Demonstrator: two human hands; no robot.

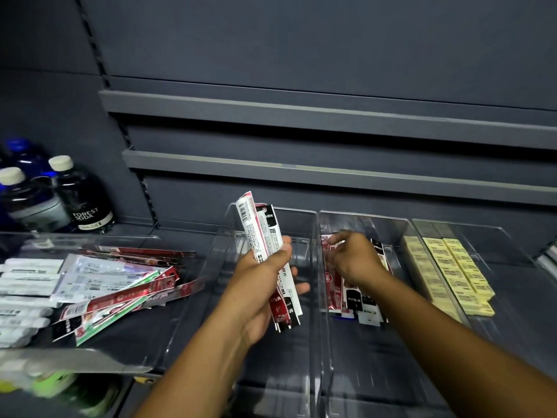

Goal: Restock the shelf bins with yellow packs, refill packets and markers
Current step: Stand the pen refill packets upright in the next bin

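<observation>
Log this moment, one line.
left hand grips refill packets | right hand at binned packets, middle bin | yellow packs in right bin

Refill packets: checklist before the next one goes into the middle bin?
1. Left hand grips the bundle of refill packets: ok.
2. Right hand free to take one: cannot tell, it is blurred over the stack.
3. Middle bin has bare floor in front: ok.
4. Stack squared up: cannot tell, the hand covers part of it.
5. Yellow packs in rows in their own bin: ok.
6. Loose packets at far left binned: not ok, they lie jumbled.
</observation>
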